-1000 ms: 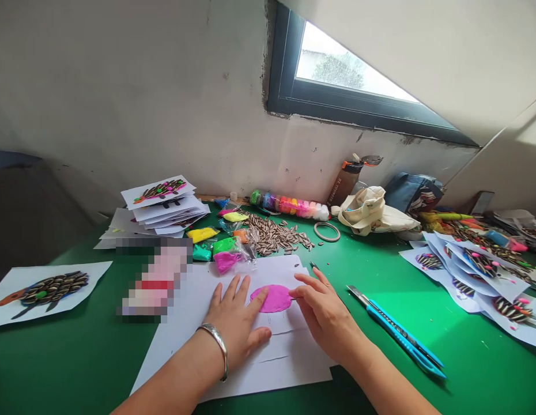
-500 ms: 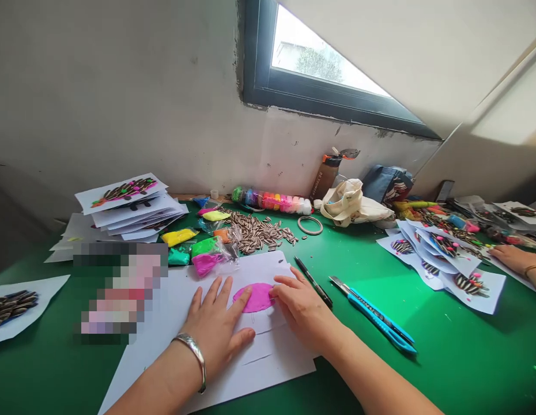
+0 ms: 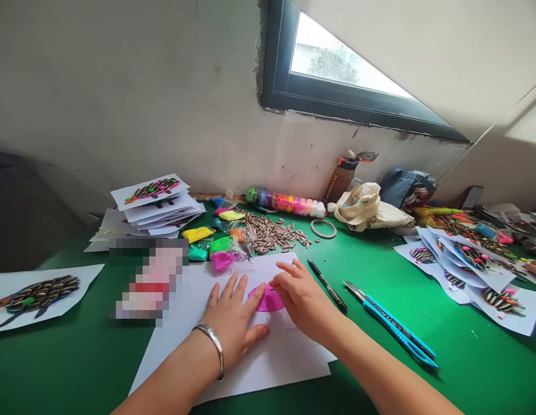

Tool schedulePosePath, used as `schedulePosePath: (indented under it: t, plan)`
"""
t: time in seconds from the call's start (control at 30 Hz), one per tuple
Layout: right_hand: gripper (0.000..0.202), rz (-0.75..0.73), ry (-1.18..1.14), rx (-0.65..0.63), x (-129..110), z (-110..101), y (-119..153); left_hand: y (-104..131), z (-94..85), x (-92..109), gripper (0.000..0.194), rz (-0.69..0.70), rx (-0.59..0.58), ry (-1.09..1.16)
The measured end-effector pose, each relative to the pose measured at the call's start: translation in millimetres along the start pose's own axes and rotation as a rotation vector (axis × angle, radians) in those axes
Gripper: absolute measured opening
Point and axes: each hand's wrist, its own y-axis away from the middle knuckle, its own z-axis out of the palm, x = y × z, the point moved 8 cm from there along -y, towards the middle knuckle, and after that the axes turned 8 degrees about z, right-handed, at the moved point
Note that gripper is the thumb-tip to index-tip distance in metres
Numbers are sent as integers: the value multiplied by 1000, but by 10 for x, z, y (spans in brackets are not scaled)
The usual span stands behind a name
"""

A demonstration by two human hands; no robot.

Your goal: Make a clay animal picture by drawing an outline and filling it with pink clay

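Observation:
A flat magenta clay oval (image 3: pixel 268 301) lies on white paper (image 3: pixel 177 340) marked with a few drawn lines. My left hand (image 3: pixel 233 314), with a silver bangle at the wrist, rests spread on the paper, its index finger on the clay's left edge. Over the clay's upper right part is my right hand (image 3: pixel 303 297), thumb and index finger pressed together at the surface; what they pinch is too small to make out. Behind the paper is a heap of striped sunflower seeds (image 3: pixel 272 231).
Clay packets (image 3: pixel 225 253) sit left of the seeds. A black pen (image 3: pixel 327 285) and a blue cutter (image 3: pixel 395 325) lie at right. Decorated cards (image 3: pixel 153 199) are stacked at left, others (image 3: pixel 471 271) at right. A bottle (image 3: pixel 339 178) and cloth bag (image 3: pixel 361 207) stand behind.
The view has shifted left, so things appear farther right. My right hand has moved in over the clay, covering more of it. My left hand stays on the clay's left side.

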Motion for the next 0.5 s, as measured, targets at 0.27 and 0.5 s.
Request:
schedulePosePath:
  t: [0.27, 0.5]
  plan:
    - [20, -2, -18, -17, 64, 167, -7, 12, 35, -9, 71, -13, -11, 7]
    - [18, 26, -16, -58, 137, 170, -38, -1, 49, -21, 72, -17, -12, 9]
